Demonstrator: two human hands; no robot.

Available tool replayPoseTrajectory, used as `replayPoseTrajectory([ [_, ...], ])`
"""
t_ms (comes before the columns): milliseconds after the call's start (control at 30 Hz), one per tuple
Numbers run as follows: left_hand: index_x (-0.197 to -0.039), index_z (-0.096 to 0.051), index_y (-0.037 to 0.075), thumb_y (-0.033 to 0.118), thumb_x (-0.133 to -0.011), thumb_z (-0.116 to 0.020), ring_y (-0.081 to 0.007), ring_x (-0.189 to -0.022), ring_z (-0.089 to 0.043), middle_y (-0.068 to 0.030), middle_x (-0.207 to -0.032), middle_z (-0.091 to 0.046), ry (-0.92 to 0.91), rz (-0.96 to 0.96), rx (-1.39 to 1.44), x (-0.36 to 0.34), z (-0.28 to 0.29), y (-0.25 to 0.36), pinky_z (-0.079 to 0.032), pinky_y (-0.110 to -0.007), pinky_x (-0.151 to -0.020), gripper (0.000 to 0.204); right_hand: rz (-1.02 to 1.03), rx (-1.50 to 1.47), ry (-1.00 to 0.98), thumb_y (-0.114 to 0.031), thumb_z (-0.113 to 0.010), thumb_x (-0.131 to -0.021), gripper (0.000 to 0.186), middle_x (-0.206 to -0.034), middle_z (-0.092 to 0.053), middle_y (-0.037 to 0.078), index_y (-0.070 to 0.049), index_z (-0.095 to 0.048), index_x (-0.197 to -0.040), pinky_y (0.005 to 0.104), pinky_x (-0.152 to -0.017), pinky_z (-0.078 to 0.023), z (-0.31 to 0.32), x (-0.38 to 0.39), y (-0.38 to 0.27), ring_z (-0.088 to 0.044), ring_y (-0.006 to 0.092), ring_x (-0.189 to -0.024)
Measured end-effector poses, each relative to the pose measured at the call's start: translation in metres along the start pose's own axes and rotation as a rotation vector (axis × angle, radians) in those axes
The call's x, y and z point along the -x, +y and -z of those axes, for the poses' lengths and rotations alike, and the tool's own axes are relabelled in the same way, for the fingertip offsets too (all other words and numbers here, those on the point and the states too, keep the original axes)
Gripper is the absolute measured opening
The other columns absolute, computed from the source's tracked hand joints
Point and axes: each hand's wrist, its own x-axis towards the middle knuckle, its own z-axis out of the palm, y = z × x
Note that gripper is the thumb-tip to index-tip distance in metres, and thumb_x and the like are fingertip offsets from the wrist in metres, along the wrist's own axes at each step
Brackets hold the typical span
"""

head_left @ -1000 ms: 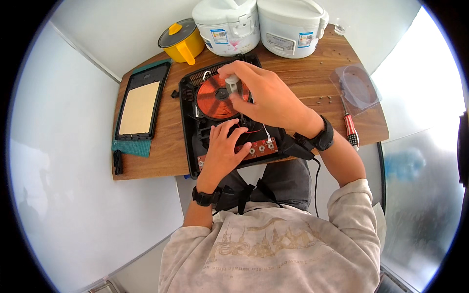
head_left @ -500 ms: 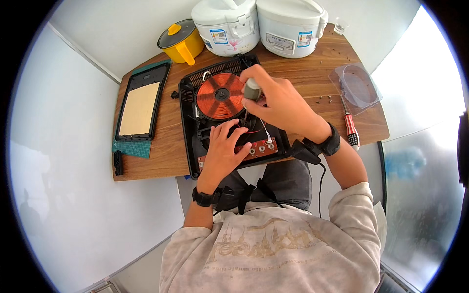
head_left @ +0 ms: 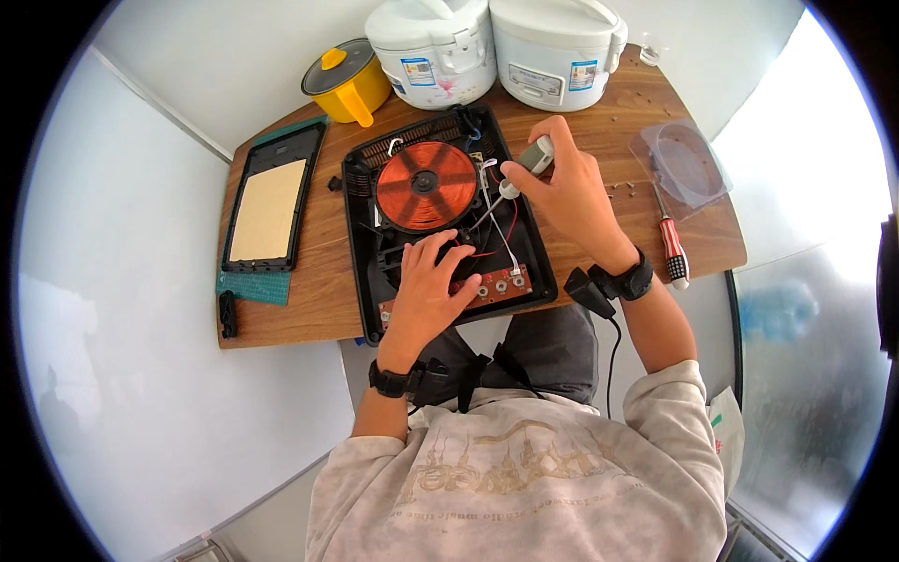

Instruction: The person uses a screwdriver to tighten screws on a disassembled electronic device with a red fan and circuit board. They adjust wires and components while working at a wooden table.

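Copper coil (head_left: 448, 189) bared in an open black plastic housing (head_left: 541, 260)
The housing lies on the wood-grained surface (head_left: 314, 314) in front of the person, its coil flat, round, finely ridged, crossed by dark spokes; a narrow red board (head_left: 493, 288) sits along the near edge. The right hand (head_left: 571, 192) is closed round a screwdriver (head_left: 509, 190), its thin shaft slanting in beside wires; the left hand (head_left: 429, 288) spreads over the near part, whether gripping anything I can't tell.
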Motion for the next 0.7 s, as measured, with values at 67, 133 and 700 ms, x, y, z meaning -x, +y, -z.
replayPoseTrajectory([
  [67,-0.128,-0.064,0.015,0.028,-0.091,-0.072,-0.0387,-0.137,-0.046,-0.0107,-0.146,-0.051,0.0,0.003,0.0,0.001,-0.001,-0.001,-0.03,-0.062,-0.119,0.04,-0.008,0.021,-0.007,-0.022,-0.079,-0.09,0.042,-0.074,-0.066,0.015,-0.006,-0.046,-0.111,0.0406,-0.059,-0.051,0.0,-0.001,0.0,-0.068,0.0346,-0.066],
  [133,-0.128,-0.064,0.015,0.028,-0.091,-0.073,-0.0387,-0.137,-0.046,-0.0105,-0.146,-0.051,0.004,0.007,-0.003,0.002,-0.001,-0.001,-0.029,-0.062,-0.12,0.04,0.002,0.058,-0.019,-0.024,-0.079,-0.09,0.043,-0.074,-0.066,0.016,-0.006,-0.046,-0.111,0.0422,-0.059,-0.051,0.002,-0.003,-0.002,-0.068,0.0368,-0.067],
  [700,-0.129,-0.064,0.014,0.027,-0.09,-0.074,-0.0381,-0.136,-0.046,-0.0105,-0.145,-0.052,0.009,0.005,-0.013,0.001,-0.002,-0.001,-0.03,-0.061,-0.12,0.042,-0.004,0.104,-0.149,-0.028,-0.08,-0.085,0.045,-0.072,-0.066,0.02,-0.002,-0.051,-0.108,0.0448,-0.063,-0.053,-0.003,-0.046,0.021,-0.069,0.0394,-0.069],
])
